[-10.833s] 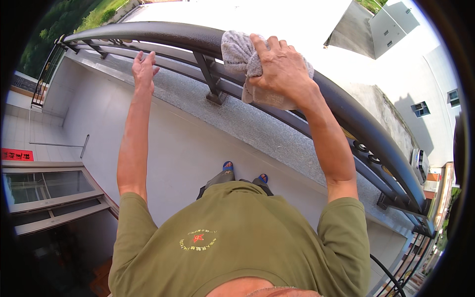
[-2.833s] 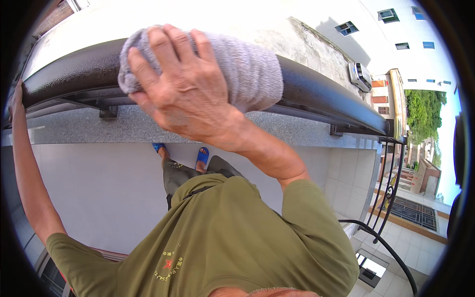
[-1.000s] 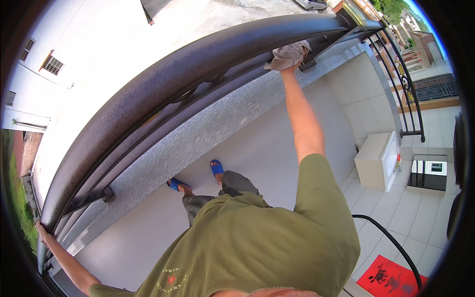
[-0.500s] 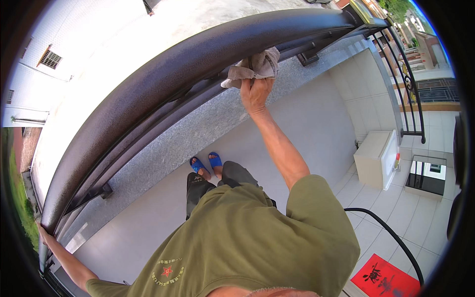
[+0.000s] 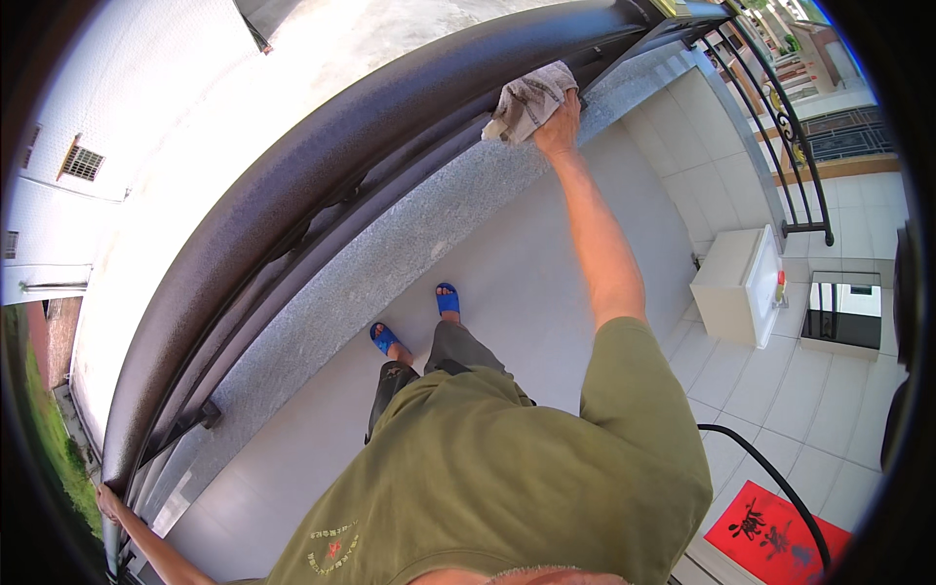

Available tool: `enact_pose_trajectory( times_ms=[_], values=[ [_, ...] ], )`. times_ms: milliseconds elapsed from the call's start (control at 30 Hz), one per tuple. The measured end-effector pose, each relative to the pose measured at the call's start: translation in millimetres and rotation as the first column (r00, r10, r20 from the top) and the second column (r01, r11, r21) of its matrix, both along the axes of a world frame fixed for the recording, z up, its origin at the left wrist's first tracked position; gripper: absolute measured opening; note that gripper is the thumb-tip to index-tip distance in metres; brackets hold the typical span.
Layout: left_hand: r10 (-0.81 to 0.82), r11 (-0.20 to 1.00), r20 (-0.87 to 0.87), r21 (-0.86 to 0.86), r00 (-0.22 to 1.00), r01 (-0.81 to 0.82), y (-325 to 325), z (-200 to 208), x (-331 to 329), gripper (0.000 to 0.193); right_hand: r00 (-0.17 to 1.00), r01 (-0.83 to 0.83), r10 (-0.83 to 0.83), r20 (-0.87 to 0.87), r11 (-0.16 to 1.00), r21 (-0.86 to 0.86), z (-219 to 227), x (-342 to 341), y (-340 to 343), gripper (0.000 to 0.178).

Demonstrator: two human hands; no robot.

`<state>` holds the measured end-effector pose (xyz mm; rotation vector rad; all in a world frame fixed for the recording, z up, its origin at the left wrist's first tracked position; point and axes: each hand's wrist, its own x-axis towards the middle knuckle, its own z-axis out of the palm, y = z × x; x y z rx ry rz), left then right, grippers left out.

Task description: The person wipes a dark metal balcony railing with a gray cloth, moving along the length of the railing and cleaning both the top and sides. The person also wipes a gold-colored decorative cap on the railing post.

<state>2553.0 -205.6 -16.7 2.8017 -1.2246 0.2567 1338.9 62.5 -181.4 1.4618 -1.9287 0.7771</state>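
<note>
A thick dark brown metal handrail point(image 5: 283, 166) arches across the view, with thinner rails just under it. My right hand point(image 5: 559, 127) is closed on a greyish cloth point(image 5: 529, 100), pressed against the lower rails near the handrail's right end. Part of the cloth hangs loose to the left of the fingers. Far off at the lower left, my left hand point(image 5: 110, 503) rests at the handrail's lower end, its fingers curled round the rail and partly hidden.
Below the railing runs a speckled grey stone ledge point(image 5: 390, 239). My feet in blue slippers point(image 5: 448, 298) stand on the grey floor. To the right are a white washbasin cabinet point(image 5: 736, 288), a mirror point(image 5: 843, 310), a black hose point(image 5: 770, 473) and a red paper point(image 5: 775, 536).
My right hand has moved the cloth rightward and up along the rails. My feet have stepped farther apart, and the whole view has shifted slightly. The left hand still holds the handrail.
</note>
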Motion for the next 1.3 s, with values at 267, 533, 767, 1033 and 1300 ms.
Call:
enact_pose_trajectory(
  times_ms=[267, 533, 767, 1033, 1300],
  values=[
    [-0.639, 0.764, -0.470, -0.297, 0.608, 0.573, -9.4, -27.0, -162.5, 0.056, 0.981, 0.172, -0.112, -0.159, 0.881, 0.441, 30.6, -180.1, -45.4, 0.049],
    [-0.635, 0.763, -0.561, -0.346, 0.532, 0.546, 22.9, 8.0, -284.4, 0.049, 0.949, 0.118, 0.121, -0.292, 0.723, 0.681, 31.5, -223.3, -79.7, 0.046],
    [-0.672, 0.733, -0.517, -0.366, 0.530, 0.573, 1.1, -6.1, -311.9, 0.047, 0.924, -0.163, 0.327, -0.198, 0.806, 0.569, 27.8, -161.0, -95.0, 0.041],
    [-0.706, 0.707, -0.395, -0.344, 0.588, 0.618, -3.4, -15.3, -289.5, 0.046, 0.831, -0.546, 0.555, -0.020, 0.823, 0.158, 16.7, -3.8, -65.3, 0.042],
    [-0.705, 0.709, -0.389, -0.371, 0.594, 0.599, -4.1, -11.4, -289.6, 0.044, 0.967, -0.147, 0.136, -0.218, 0.988, -0.038, 14.4, -185.2, -14.6, 0.042]
  ],
)
